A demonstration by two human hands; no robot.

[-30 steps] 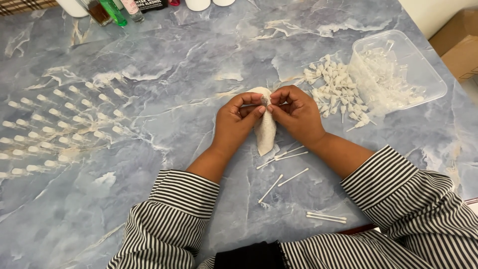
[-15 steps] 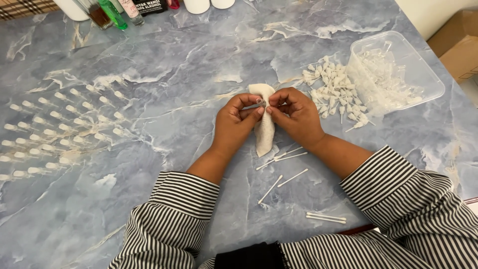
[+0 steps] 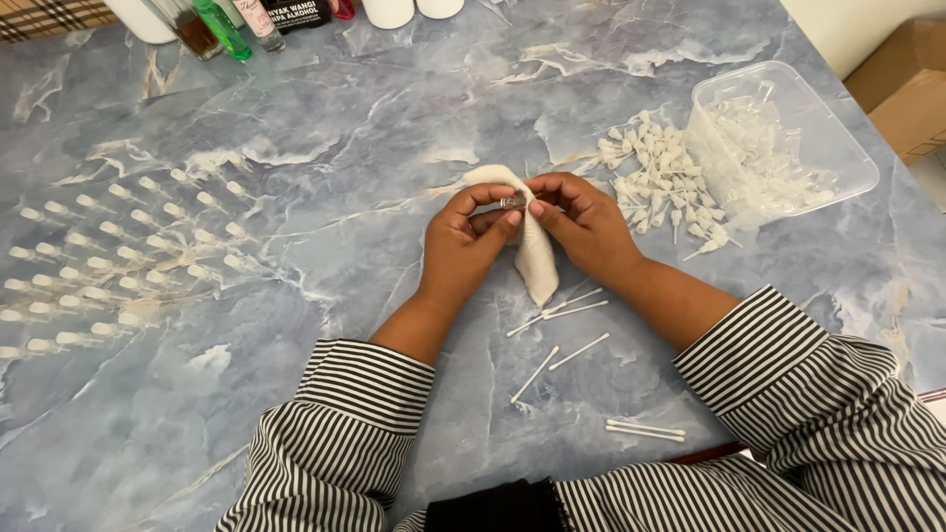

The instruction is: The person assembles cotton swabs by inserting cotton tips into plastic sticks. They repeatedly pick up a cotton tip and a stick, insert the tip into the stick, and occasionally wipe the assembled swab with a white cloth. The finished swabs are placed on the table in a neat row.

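1. Head view, centre: my left hand [image 3: 463, 241] and my right hand [image 3: 581, 227] meet above the blue-grey marbled tabletop [image 3: 394, 128]; both are pinched on a tiny clear glass vial with a metal-looking neck [image 3: 512, 202], fingertips facing each other; a small white cloth [image 3: 537, 261] is wrapped behind the vial and hangs down to the table.

2. Head view, right side: a heap of small white plastic caps and stoppers [image 3: 655, 177] lies just beside a clear rectangular plastic tray [image 3: 847, 148] holding more small clear parts; a brown cardboard box [image 3: 912, 74] stands past the table edge.

3. Head view, near me: several thin white sticks [image 3: 557, 310] lie scattered under my wrists; two more lie closer to my striped sleeve [image 3: 788, 365].

4. Head view, left side: rows of small clear vials with pale caps [image 3: 108, 256] lie in neat lines, well apart from my hands.

5. Head view, far edge: a few bottles, one of them green [image 3: 222, 25], stand in a group.

6. As I judge it, doing this well means a light, steady pinch so the glass neither slips nor cracks; keep the cloth between fingertips and vial; work low over the table so a dropped piece stays close.
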